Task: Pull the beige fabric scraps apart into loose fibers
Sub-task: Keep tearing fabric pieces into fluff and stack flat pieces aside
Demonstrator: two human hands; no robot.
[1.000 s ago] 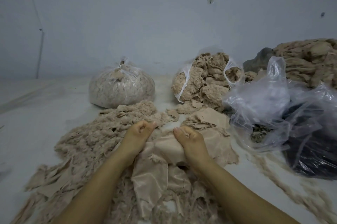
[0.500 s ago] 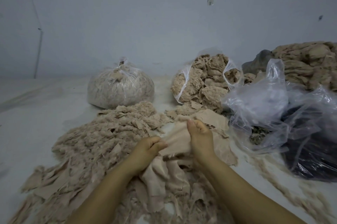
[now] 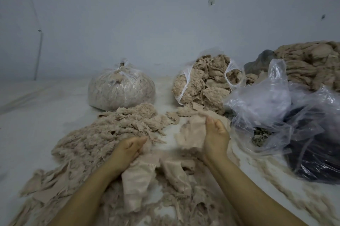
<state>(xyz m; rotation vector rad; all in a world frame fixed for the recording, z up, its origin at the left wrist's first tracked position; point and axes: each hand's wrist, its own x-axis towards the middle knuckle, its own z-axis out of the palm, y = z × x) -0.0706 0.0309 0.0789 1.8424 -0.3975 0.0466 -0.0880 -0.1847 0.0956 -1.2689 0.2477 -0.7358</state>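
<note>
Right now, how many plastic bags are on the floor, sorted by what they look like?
Tied clear plastic bag of pale fluff: 1
Open clear plastic bag of beige fibre clumps: 1
Crumpled clear plastic bag, nearly empty: 1
Dark plastic bag: 1
Total: 4

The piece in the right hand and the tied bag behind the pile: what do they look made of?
Piece: probably thin knit fabric, matte beige; it drapes limply with frayed edges. Tied bag: thin clear plastic film, glossy and wrinkled, the fluffy beige filling showing through.
</note>
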